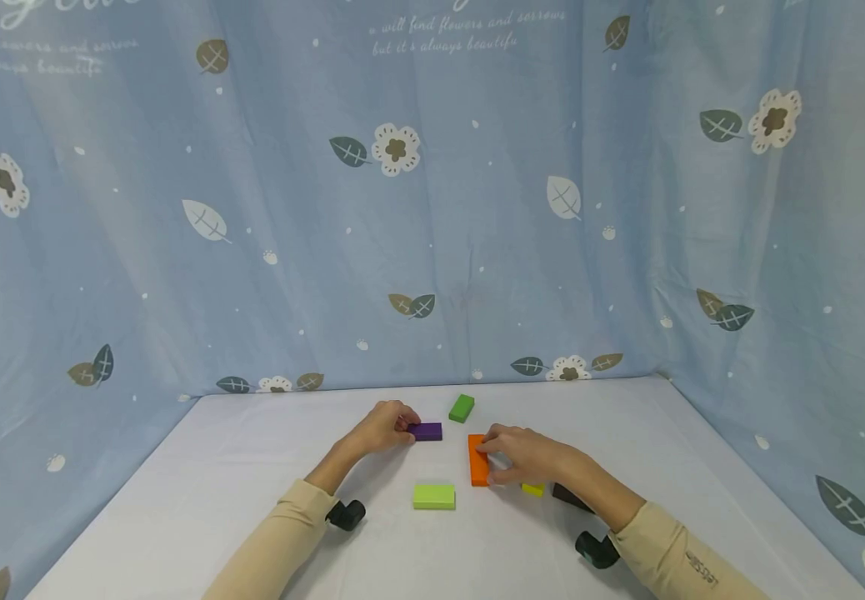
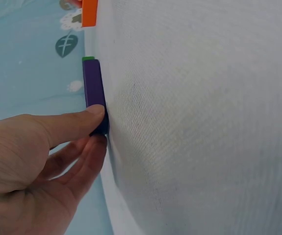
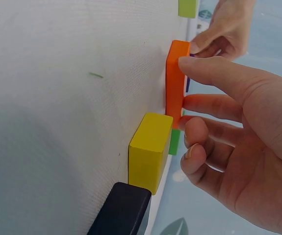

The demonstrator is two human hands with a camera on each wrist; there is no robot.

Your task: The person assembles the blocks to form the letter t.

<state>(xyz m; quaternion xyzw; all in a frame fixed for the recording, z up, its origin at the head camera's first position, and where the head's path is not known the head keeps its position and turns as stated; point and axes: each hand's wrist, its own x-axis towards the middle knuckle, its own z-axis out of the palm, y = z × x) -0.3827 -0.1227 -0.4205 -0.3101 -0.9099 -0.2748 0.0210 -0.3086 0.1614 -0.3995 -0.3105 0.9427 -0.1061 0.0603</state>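
My left hand (image 1: 384,427) pinches one end of a purple block (image 1: 428,432) lying flat on the white cloth. In the left wrist view, the thumb is on the block (image 2: 93,81) and the fingertips are at its near end. An orange block (image 1: 476,467), longer than the purple one, lies to the right. My right hand (image 1: 528,454) holds it by its right side, thumb at one end and fingers farther along, as the right wrist view shows. Beside that hand are a yellow block (image 3: 150,152) and a black block (image 3: 121,208), both partly covered by the arm in the head view.
A green block (image 1: 462,408) lies behind, between the two hands. Nearer to me is a lime block (image 1: 434,497). Dark wrist cameras hang below both sleeves. A blue printed curtain (image 1: 477,250) encloses the back and sides of the white-covered table (image 1: 252,467).
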